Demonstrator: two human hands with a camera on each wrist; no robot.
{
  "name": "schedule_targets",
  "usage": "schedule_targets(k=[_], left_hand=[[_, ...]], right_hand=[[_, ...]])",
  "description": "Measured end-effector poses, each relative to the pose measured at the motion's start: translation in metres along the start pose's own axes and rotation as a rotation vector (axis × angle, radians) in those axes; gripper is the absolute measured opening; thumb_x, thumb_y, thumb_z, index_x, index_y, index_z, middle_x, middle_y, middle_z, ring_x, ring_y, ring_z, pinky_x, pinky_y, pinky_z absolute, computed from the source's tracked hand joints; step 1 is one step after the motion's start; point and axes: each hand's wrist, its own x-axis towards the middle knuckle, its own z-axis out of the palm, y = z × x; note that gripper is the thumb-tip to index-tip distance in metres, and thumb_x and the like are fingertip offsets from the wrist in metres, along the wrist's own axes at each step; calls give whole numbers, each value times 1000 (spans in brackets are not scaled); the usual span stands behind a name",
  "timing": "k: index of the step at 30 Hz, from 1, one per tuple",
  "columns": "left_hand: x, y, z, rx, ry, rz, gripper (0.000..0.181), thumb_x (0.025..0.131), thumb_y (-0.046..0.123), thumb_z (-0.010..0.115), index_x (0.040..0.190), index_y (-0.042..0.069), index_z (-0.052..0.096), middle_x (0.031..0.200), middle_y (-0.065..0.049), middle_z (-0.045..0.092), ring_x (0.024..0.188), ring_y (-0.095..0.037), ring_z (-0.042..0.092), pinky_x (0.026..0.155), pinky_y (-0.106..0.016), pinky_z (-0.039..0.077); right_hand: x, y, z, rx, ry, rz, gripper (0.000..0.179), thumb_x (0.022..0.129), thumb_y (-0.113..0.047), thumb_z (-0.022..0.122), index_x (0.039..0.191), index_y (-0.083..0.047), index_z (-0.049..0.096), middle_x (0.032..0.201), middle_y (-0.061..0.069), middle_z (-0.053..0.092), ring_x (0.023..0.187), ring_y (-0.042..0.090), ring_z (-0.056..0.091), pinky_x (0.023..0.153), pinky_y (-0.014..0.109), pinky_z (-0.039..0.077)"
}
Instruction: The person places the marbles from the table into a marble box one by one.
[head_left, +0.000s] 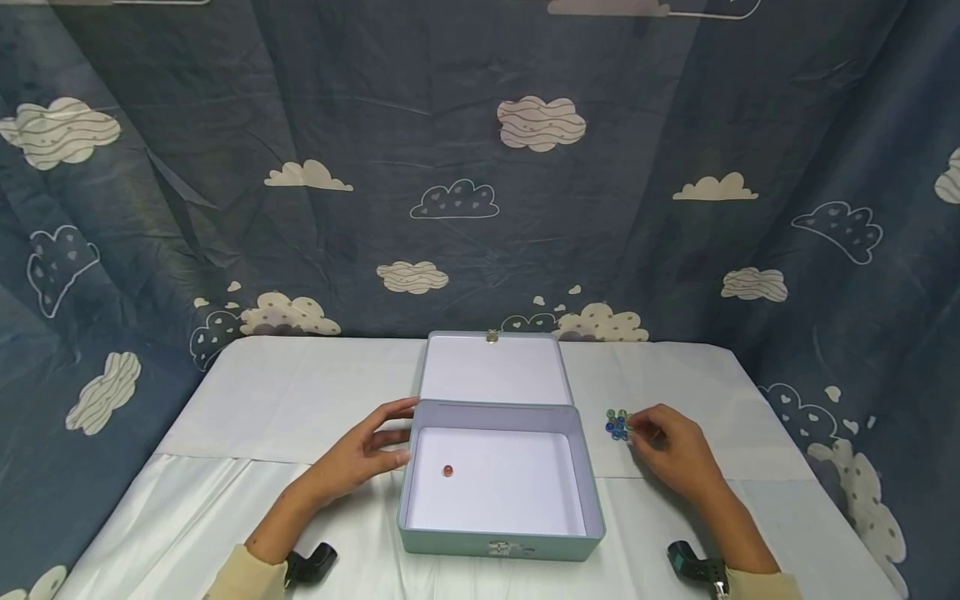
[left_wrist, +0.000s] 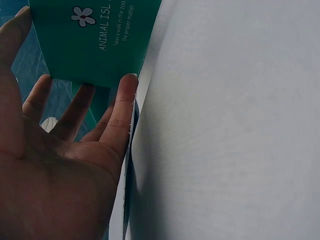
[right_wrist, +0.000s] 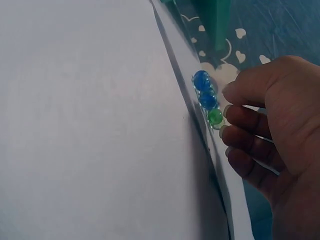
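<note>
A shallow green metal box (head_left: 502, 546) stands with its hinged lid (head_left: 495, 367) folded back behind it. Inside, toward the left, lies one reddish marble (head_left: 447, 471). My left hand (head_left: 367, 446) rests its spread fingers against the box's left side; the left wrist view shows the fingertips (left_wrist: 129, 82) on the green printed wall (left_wrist: 95, 45). To the right of the box, several blue and green glass marbles (head_left: 617, 427) sit in a small cluster. My right hand (head_left: 671, 446) is right beside them, fingers loosely bent. In the right wrist view its fingertips (right_wrist: 228, 111) are close to a green marble (right_wrist: 215, 117), with no marble visible between thumb and fingers.
A white cloth (head_left: 300, 392) covers the table. Behind and at both sides hangs a dark blue curtain (head_left: 360, 225) with cloud prints. A black wrist device (head_left: 311, 565) is strapped to the left wrist, another (head_left: 693, 562) to the right.
</note>
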Motion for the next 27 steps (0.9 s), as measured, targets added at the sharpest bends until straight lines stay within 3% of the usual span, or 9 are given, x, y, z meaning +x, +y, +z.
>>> schedule_targets(k=[8,27], left_hand=[[0,1,-1,-6,-10,18,74,104,13,70,167,21,32,166,-19,34,144,-47,48,106,-31,52],[-1,3,-1,-8,-12,12,74,104,14,70,167,20,32,167,-18,34,145,-47,47,104,-28,52]], right_hand=[[-2,4,2,-12,-25,23,22,84,0,85,104,-6,76,94,1,71,82,15,63,72,30,56],[-2,6,12,-43,-92,98,22,86,-8,87,104,-6,75,100,7,71,89,23,68,81,47,59]])
